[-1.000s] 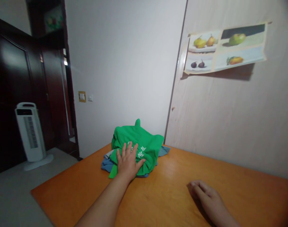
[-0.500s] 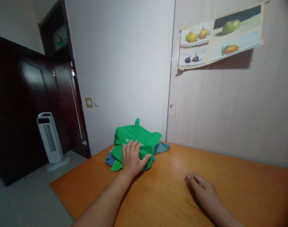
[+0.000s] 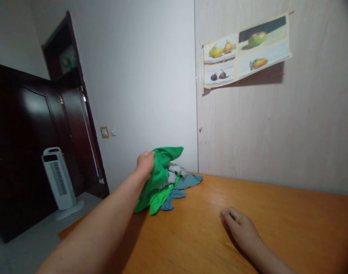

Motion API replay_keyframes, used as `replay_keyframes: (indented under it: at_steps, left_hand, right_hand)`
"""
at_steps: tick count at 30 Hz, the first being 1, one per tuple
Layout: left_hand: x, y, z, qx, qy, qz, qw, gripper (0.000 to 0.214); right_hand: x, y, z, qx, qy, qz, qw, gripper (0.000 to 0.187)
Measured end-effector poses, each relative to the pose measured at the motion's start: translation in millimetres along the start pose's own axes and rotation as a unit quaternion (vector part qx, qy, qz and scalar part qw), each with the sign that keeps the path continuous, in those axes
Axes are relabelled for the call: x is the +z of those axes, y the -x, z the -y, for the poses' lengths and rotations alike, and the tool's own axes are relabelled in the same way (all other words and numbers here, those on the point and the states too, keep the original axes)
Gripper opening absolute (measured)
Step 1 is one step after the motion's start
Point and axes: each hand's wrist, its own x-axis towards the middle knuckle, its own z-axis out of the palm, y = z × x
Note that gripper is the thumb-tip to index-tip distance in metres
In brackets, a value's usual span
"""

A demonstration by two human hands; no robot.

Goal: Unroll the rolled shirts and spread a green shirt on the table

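My left hand (image 3: 146, 164) is closed on a green cloth (image 3: 159, 171) and holds part of it raised above a small heap of fabric. Other parts of the green cloth hang down to the table. Beside and under it show a light grey cloth (image 3: 173, 176) with a striped edge and a blue-grey cloth (image 3: 188, 181) spread on the wood. My right hand (image 3: 239, 224) rests on the table to the right, apart from the heap. Its fingers are curled in, with nothing seen in them.
The orange-brown wooden table (image 3: 208, 232) meets the pale wall at the back. Its left edge is partly behind my left forearm. A white tower heater (image 3: 59, 182) stands on the floor at the left, by a dark door (image 3: 22, 140). A fruit picture sheet (image 3: 248, 49) hangs above.
My left hand lay spread on the green cloth; now it grips the cloth and has lifted it up and left, uncovering grey fabric. The right hand stays put. The view has shifted slightly.
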Motion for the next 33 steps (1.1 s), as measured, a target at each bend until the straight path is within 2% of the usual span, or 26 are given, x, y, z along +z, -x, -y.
replay_keyframes:
  at_steps: [2, 5, 8, 11, 14, 16, 18, 19, 21, 24, 27, 30, 33]
  left_hand:
    - [-4.3, -27, -21, -0.023, 0.056, 0.007, 0.998, 0.020]
    - [-9.3, -54, -50, -0.021, 0.126, -0.004, 0.992, 0.020]
    - [-10.6, -68, -76, -0.005, 0.228, -0.017, 0.974, 0.019]
    - [-6.1, -71, -98, -0.006, 0.353, -0.012, 0.935, 0.021]
    - [4.5, -59, -115, -0.009, 0.413, 0.052, 0.909, 0.018]
    - [13.5, -43, -122, -0.010, 0.415, 0.138, 0.899, 0.016]
    - [21.9, -24, -123, -0.018, 0.372, 0.247, 0.895, 0.019]
    - [25.3, -15, -121, -0.027, 0.331, 0.304, 0.893, 0.021]
    - [29.5, 0, -114, -0.032, 0.234, 0.372, 0.898, 0.028]
    - [29.1, 11, -93, -0.019, 0.097, 0.365, 0.926, 0.037]
    - [24.2, 15, -60, -0.012, -0.039, 0.335, 0.941, 0.040]
    - [18.5, 28, -22, -0.020, -0.104, 0.348, 0.932, 0.038]
    - [12.5, 54, 11, -0.021, -0.160, 0.381, 0.911, 0.037]
  right_hand:
    - [1, -1, -3, -0.004, 0.008, 0.002, 1.000, 0.036]
    - [3, -3, -10, -0.020, 0.037, 0.013, 0.999, 0.036]
    - [3, -5, -17, -0.030, 0.059, 0.023, 0.998, 0.036]
    - [4, -6, -17, -0.030, 0.055, 0.024, 0.998, 0.036]
    - [4, -4, -13, -0.027, 0.028, 0.021, 0.999, 0.038]
    - [3, -2, -9, -0.023, -0.008, 0.016, 1.000, 0.041]
    - [1, -1, -5, -0.009, -0.064, 0.008, 0.998, 0.043]
    - [0, 0, -4, 0.007, -0.100, -0.002, 0.995, 0.044]
    - [-3, -1, -2, 0.057, -0.174, -0.031, 0.983, 0.047]
    - [-7, -3, 0, 0.098, -0.237, -0.080, 0.963, 0.053]
    - [-9, -5, 3, 0.068, -0.232, -0.102, 0.965, 0.050]
    - [-8, -7, 4, 0.080, -0.209, -0.130, 0.966, 0.048]
    - [-6, -9, 1, 0.093, -0.197, -0.142, 0.966, 0.051]
